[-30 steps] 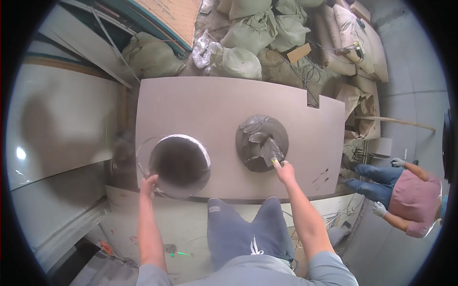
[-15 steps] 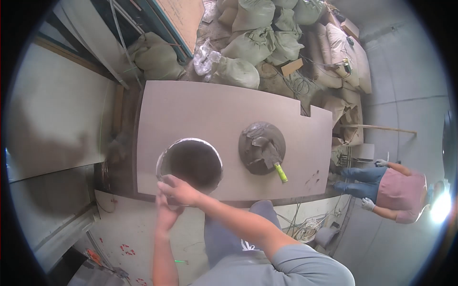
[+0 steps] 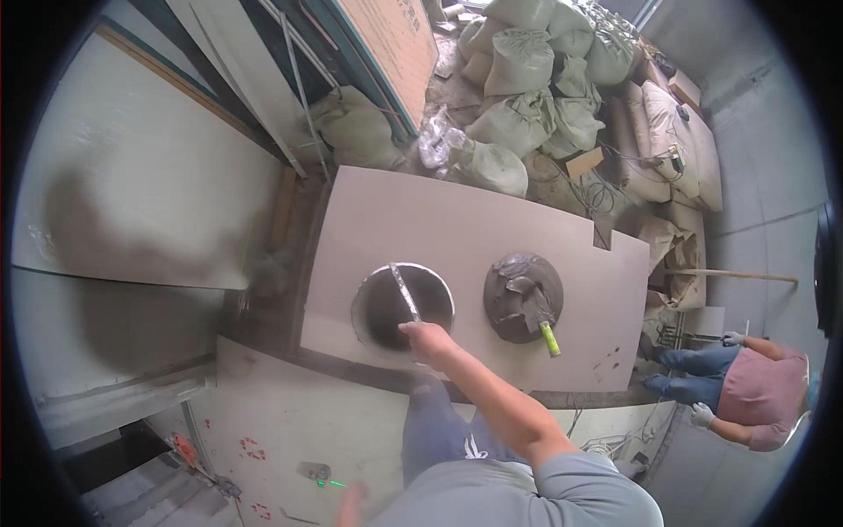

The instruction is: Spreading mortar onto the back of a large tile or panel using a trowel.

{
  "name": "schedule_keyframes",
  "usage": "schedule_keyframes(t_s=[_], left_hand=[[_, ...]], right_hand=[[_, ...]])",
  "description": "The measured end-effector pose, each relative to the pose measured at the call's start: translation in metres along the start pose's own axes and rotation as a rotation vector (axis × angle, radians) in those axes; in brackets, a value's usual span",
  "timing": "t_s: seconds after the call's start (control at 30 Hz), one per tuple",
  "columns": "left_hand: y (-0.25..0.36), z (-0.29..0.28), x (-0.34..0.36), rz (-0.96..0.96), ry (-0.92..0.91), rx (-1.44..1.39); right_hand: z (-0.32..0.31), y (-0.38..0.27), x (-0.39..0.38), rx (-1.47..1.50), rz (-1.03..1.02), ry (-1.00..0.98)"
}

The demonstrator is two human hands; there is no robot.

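My right hand is closed round the near end of a thin whitish strip. The strip crosses a round dark opening with a pale, ragged rim; whether this is a bucket or a hole I cannot tell. My left hand is smeared by motion at the lower edge, near a small device with green light beside it. Right of the opening lies a round patch of dark grey mortar with a trowel resting on it, its yellow-green handle pointing toward me.
A large pale board with a notched far edge carries these things. Behind it are filled sacks and loose cable. At the right a person in a pink shirt wears gloves. Panels lean at the left.
My hands have parted: the left has dropped back to the lower edge, and the right now holds the strip over the opening. The whole view has shifted, moving the scene rightward and down.
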State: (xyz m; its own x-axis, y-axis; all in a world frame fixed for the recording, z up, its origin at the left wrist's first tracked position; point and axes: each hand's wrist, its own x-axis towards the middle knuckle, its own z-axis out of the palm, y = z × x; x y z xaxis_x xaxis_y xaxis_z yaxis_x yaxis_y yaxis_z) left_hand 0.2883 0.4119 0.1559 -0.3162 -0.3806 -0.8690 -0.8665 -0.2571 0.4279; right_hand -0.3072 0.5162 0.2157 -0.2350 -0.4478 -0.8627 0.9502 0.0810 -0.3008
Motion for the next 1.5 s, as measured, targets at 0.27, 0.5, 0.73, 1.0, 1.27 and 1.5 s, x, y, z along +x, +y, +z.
schedule_keyframes(t_s=[0.27, 0.5, 0.73, 1.0, 1.27, 1.5], left_hand=[[0.013, 0.034, 0.003, 0.206, -0.164, 0.163], [0.091, 0.004, 0.027, -0.131, -0.003, 0.231], [0.196, 0.029, 0.045, -0.264, 0.032, 0.01], [0.284, 0.11, 0.059, -0.138, -0.035, 0.274], [0.337, 0.193, 0.019, -0.061, -0.008, 0.384], [0.333, 0.218, 0.005, -0.09, 0.013, 0.419]], right_hand=[[-0.035, 0.011, -0.068, -0.429, -0.126, 0.174], [-0.087, 0.038, -0.159, -0.384, -0.167, 0.142], [-0.209, 0.053, -0.289, -0.409, -0.128, 0.426], [-0.354, 0.1, -0.4, 0.047, -0.093, 0.723], [-0.51, 0.157, -0.458, 0.46, -0.229, 0.871], [-0.615, 0.139, -0.493, 0.793, -0.316, 0.972]])
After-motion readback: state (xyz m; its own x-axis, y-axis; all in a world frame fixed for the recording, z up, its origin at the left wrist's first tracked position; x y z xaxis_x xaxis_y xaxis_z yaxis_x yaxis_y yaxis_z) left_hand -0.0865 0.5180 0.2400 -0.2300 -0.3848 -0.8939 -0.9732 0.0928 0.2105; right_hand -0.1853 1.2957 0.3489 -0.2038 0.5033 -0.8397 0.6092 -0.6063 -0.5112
